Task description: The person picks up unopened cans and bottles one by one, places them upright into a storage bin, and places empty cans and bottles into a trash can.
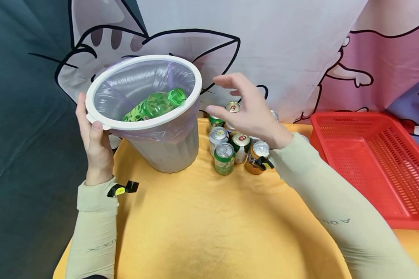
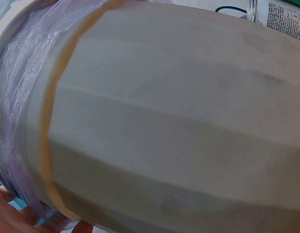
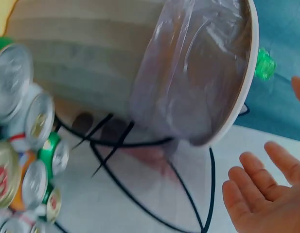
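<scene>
A grey trash bin (image 1: 164, 153) with a white rim stands on the table, leaning left in the head view. A pale purple bag (image 2: 23, 97) lines it and folds over its outside. Inside, a green plastic bottle (image 1: 156, 104) lies slanted, its neck close to the rim. My left hand (image 1: 99, 153) grips the bin's left side, thumb at the rim; in the left wrist view only part of its fingers shows. To the right of the bin, my right hand (image 1: 251, 110) hovers above the cans, thumb and fingers apart, holding nothing.
Several drink cans (image 1: 224, 157) stand grouped right of the bin, partly hidden under my right hand and forearm. A red plastic basket (image 1: 356, 186) sits at the far right. Yellow cloth (image 1: 202, 232) covers the table, and a printed curtain (image 1: 283, 42) hangs behind.
</scene>
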A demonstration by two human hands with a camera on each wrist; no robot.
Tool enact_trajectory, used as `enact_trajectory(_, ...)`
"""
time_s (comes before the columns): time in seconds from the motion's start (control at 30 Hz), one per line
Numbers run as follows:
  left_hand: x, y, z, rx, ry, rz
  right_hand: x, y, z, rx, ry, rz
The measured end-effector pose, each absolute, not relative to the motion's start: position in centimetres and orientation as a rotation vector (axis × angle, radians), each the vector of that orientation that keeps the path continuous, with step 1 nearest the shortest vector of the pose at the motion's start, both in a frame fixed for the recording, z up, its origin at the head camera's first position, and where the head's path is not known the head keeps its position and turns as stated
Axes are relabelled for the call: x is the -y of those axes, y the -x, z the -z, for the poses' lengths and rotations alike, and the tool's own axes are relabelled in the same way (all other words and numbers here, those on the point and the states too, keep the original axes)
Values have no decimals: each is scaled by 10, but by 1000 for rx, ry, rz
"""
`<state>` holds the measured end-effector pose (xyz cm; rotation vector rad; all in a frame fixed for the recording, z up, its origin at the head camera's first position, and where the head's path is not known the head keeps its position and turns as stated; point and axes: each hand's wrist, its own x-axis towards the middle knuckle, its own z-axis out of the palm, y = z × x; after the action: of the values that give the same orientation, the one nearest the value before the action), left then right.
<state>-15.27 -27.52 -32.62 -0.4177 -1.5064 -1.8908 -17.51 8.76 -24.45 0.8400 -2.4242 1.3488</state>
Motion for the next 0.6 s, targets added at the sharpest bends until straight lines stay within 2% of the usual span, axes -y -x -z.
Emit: enact_trajectory(0.6,274,152,325,1535,377,1886,-195,139,277,2467,-622,-1200)
